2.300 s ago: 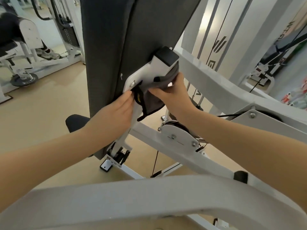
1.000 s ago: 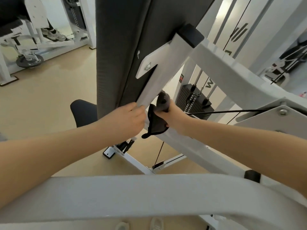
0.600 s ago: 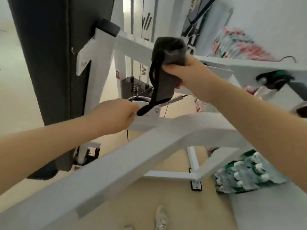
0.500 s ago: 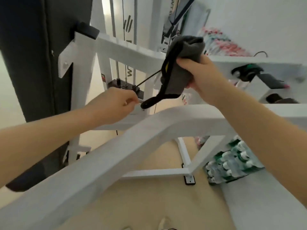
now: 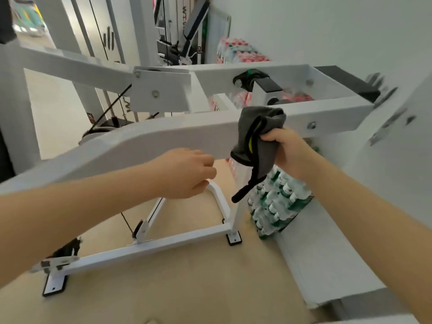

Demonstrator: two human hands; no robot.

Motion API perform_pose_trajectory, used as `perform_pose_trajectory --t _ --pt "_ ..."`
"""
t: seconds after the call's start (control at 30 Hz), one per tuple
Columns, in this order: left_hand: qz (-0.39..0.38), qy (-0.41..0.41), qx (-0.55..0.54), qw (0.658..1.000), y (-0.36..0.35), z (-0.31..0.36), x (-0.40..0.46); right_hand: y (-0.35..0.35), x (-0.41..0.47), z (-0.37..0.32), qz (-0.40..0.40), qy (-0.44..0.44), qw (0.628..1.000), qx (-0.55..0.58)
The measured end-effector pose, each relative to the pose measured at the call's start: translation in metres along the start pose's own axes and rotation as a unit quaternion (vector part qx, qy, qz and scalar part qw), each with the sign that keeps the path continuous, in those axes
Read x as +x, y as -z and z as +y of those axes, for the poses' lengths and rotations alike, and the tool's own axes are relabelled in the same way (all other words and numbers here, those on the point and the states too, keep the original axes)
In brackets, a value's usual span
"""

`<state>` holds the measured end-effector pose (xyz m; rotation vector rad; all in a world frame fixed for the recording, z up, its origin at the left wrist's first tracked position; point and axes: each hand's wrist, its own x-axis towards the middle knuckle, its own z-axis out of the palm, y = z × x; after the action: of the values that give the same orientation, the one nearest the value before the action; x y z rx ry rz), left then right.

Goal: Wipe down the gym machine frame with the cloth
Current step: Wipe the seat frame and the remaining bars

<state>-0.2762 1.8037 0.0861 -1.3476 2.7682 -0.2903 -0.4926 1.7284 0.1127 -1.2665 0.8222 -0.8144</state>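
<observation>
Head view, cloth (image 5: 257, 136) bunched in right hand (image 5: 288, 152) grip, against frame (image 5: 145, 141)

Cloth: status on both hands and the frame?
Right hand grips cloth, bunched against white frame beam. Left hand loosely curled, holding nothing. Nothing blocking the beam.

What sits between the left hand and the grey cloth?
Nothing. In the head view, only the white frame beam and floor behind show between the left hand and the cloth, gripped by the right hand.
</observation>
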Motion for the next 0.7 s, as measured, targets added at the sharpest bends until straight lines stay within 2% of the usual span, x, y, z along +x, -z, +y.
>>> perform_pose_trajectory --t 0.2,0.4,0.57,0.7 --pt "-0.086 0.114 -0.038 0.989 -0.055 0.052 0.059 0.090 -0.028 0.063 0.092 -0.092 0.991 -0.037" --pt "-0.103 0.234 -0.116 0.960 -0.095 0.068 0.092 0.106 0.005 0.131 0.153 -0.113 0.973 -0.133" --pt "-0.045 0.281 -0.070 0.956 -0.140 0.038 0.117 0.103 0.058 0.175 0.225 -0.023 0.944 -0.241" --pt "0.016 0.301 -0.009 0.954 -0.190 -0.002 0.138 0.091 0.109 0.193 0.254 0.149 0.913 -0.283"
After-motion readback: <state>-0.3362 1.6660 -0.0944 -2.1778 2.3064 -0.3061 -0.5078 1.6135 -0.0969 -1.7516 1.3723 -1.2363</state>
